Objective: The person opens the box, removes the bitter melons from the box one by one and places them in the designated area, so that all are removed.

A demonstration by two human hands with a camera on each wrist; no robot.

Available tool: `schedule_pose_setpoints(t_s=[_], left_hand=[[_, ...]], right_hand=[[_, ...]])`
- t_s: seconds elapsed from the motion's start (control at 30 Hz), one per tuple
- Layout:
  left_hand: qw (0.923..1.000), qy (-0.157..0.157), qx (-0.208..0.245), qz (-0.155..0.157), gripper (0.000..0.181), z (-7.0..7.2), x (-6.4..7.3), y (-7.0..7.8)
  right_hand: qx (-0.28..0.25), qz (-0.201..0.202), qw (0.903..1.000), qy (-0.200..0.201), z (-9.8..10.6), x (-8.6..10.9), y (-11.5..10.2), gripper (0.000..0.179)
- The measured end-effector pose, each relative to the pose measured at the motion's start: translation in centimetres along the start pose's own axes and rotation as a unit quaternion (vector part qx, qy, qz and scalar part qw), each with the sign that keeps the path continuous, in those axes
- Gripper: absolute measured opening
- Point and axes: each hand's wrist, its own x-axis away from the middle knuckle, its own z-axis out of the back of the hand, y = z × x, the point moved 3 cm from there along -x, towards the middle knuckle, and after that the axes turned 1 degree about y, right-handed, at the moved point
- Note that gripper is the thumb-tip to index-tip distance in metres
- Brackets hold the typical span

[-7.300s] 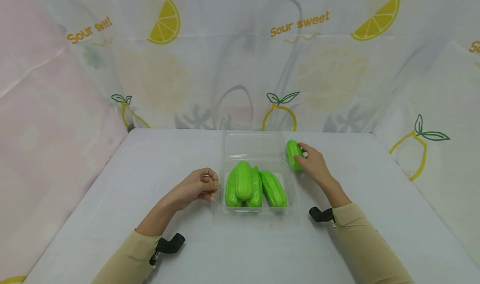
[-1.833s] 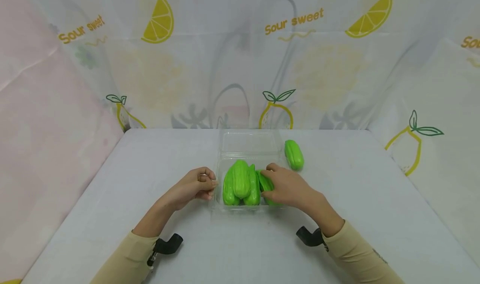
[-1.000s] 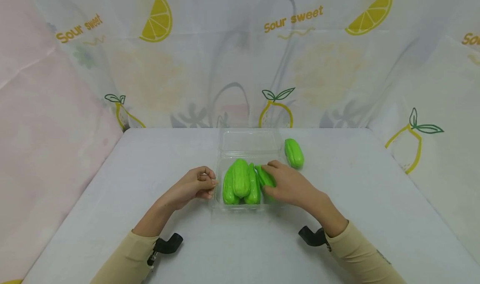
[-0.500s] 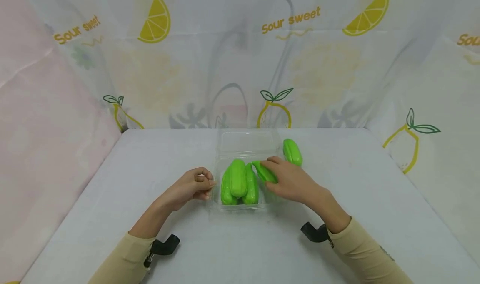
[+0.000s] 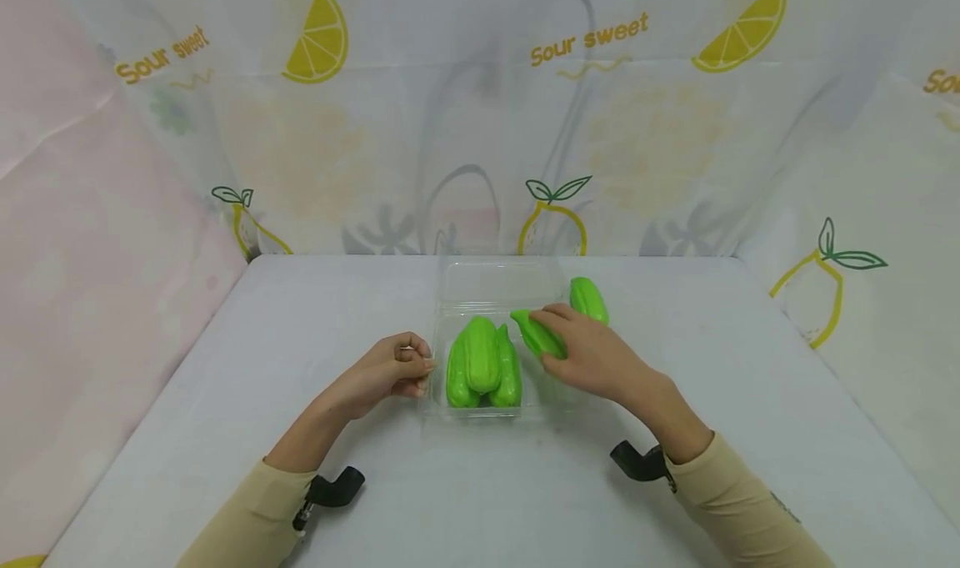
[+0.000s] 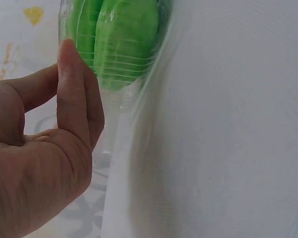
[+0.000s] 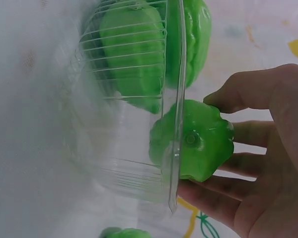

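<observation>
In the head view my right hand [image 5: 600, 351] grips a bright green, ridged bitter melon [image 5: 542, 334] by its sides, over the right part of a clear plastic clamshell box [image 5: 491, 413]. Seen from the right wrist, the lobed end of this bitter melon [image 7: 196, 141] is level with the box's rim [image 7: 179, 74], thumb on one side and fingers on the other. My left hand [image 5: 386, 376] pinches the box's left rim; its thumb [image 6: 69, 62] shows against the clear wall. Three more bitter melons [image 5: 482, 355] lie in the box's left half, one resting on top of two.
Another bitter melon [image 5: 588, 299] lies on the white table [image 5: 480, 501] beyond my right hand. The box's lid [image 5: 501, 281] is folded back flat behind it. A printed lemon curtain [image 5: 420, 118] closes off the back and sides.
The right hand has let go of one bitter melon on the table right of the box. Since then it has gripped another inside the box and raised it toward the back right. The left hand stays.
</observation>
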Motion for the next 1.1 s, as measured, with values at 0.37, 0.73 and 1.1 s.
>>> schedule_pose_setpoints(t_s=[0.37, 0.73, 1.1], left_hand=[[1.0, -0.004, 0.003, -0.005, 0.024, 0.0, 0.0, -0.2], [0.9999, -0.004, 0.007, -0.006, 0.021, -0.2, -0.1, -0.1], [0.9999, -0.007, 0.004, -0.013, 0.023, -0.3, -0.1, -0.1]], right_hand=[[0.007, -0.007, 0.9996, 0.025, 0.5, -0.1, 0.9, 0.057], [0.001, -0.024, 0.9985, 0.049, 1.2, -0.2, 2.2, 0.056], [0.001, -0.032, 0.9971, 0.069, 1.8, -0.3, 3.9, 0.055]])
